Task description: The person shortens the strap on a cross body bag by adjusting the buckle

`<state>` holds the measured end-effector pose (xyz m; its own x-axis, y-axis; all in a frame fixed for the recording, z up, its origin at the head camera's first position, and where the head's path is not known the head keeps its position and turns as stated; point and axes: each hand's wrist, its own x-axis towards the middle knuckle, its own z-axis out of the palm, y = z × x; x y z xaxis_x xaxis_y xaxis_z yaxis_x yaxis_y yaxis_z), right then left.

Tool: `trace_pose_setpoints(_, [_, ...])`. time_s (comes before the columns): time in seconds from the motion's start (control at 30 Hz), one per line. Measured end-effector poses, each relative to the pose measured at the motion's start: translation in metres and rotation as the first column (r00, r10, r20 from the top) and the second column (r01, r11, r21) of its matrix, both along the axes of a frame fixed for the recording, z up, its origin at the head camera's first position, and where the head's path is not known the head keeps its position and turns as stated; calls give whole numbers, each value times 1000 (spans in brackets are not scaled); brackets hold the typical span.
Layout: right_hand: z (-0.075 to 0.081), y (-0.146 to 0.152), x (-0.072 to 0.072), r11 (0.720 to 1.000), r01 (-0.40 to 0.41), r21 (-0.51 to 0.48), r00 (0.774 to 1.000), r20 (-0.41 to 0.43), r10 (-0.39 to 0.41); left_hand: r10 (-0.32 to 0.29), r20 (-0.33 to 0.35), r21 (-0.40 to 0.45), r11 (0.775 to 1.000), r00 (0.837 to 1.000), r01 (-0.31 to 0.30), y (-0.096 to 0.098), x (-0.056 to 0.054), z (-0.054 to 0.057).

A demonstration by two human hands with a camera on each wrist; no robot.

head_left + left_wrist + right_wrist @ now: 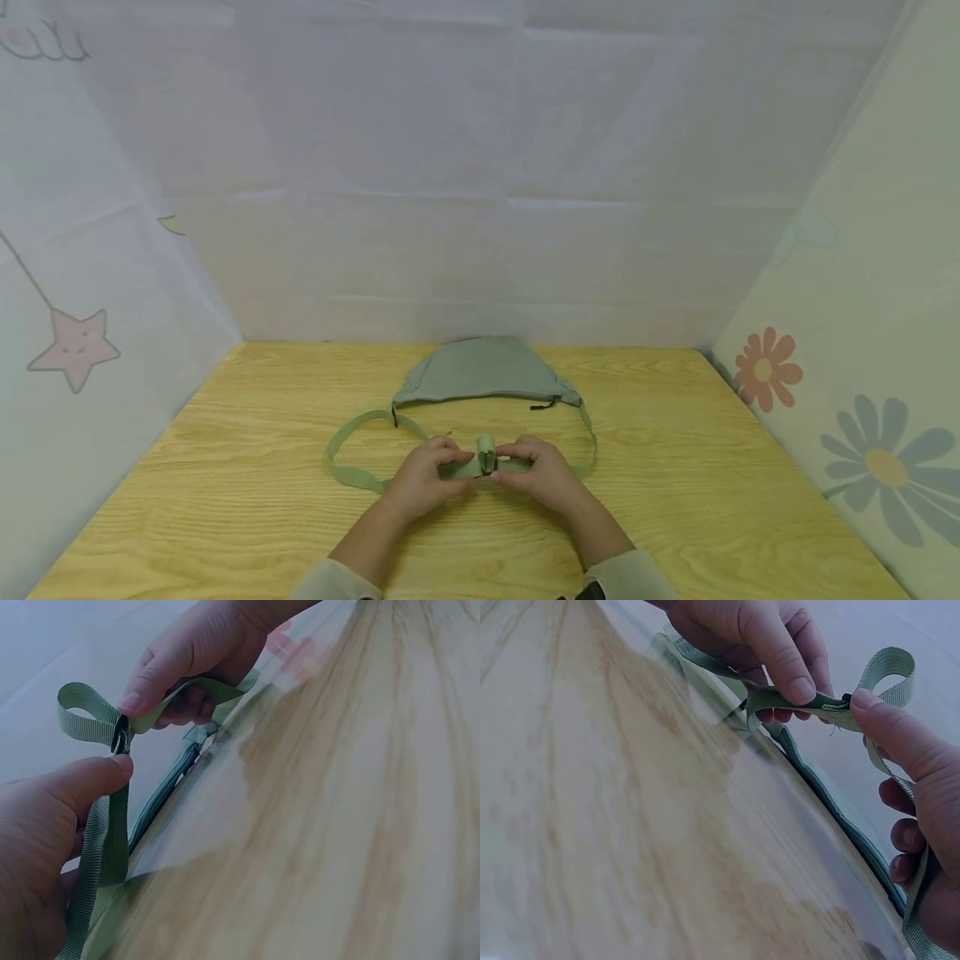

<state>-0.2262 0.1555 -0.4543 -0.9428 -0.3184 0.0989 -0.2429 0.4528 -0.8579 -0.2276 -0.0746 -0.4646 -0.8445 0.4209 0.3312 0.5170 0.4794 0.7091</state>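
A grey-green waist bag (480, 373) lies toward the back of the table, its light green webbing strap (339, 450) curving forward on both sides. My left hand (422, 482) pinches the strap between thumb and fingers near the front middle. Just to its right, my right hand (547, 477) pinches the strap close to a small dark slider (120, 735). A loop of webbing (486, 446) stands up between the two hands at that slider. In the right wrist view the right thumb (896, 727) presses the webbing right beside the slider, which the fingers partly hide.
The wood-grain table (225, 500) carries the bag and strap. A dark zipper pull (542, 407) hangs at the bag's front right. Pale cloth walls (480, 167) enclose the back and both sides, printed with a star (73, 348) and flowers (885, 467).
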Motion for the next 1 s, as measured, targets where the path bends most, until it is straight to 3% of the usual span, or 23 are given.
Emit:
trace_pose_setpoints(0.3, [-1,0,-1,1000,10,5,1000,12,-10,-29,-83,34,999,996,32,-2,1,-2])
trace_pose_setpoints(0.53, [-1,2,-1,1000,-2,-1,1000,-1,2,12,-221,23,1000,975,-8,-2,1,-1])
trace_pose_setpoints(0.63, [-1,2,-2,1000,-5,-2,1000,-12,5,32,-250,41,999,968,-23,-2,1,-1])
trace_pose_setpoints(0.9, [16,-4,9,1000,12,-2,1000,15,-12,67,-130,36,997,989,-63,-2,1,-1])
trace_pose_setpoints(1.0, [6,-1,3,1000,18,-2,1000,6,-18,78,-115,35,997,990,-75,-4,2,-2])
